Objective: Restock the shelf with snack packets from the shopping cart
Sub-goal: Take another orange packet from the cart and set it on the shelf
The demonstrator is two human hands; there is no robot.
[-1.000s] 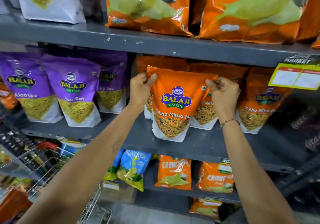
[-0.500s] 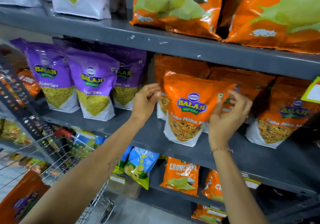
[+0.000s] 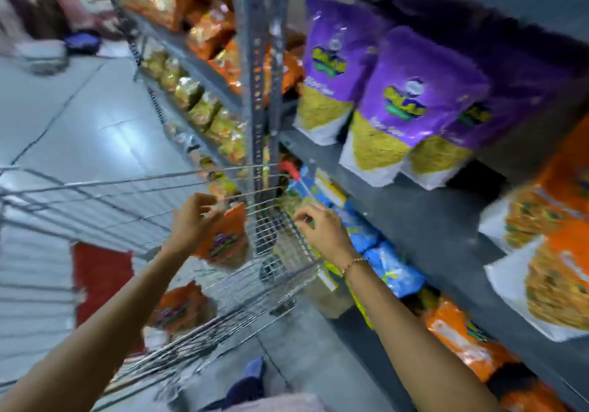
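The picture is motion-blurred. My left hand (image 3: 192,220) reaches into the wire shopping cart (image 3: 127,185) and pinches the top of an orange snack packet (image 3: 224,241), which hangs upright inside the cart's front end. My right hand (image 3: 320,226) hovers over the cart's front right corner with its fingers loosely curled and nothing in them. A second orange packet (image 3: 180,308) lies lower in the cart. On the grey shelf (image 3: 414,217) to the right stand purple packets (image 3: 411,108) and orange packets (image 3: 548,252).
Blue packets (image 3: 385,261) fill the shelf level below my right hand. A grey perforated upright (image 3: 258,61) stands just beyond the cart. More shelves of snacks run back on the left, beside the tiled floor (image 3: 63,118). A red panel (image 3: 102,279) sits inside the cart.
Both hands have left the orange packet on the shelf and dropped to the cart. The view swung left and down. My left hand now holds a packet in the cart.
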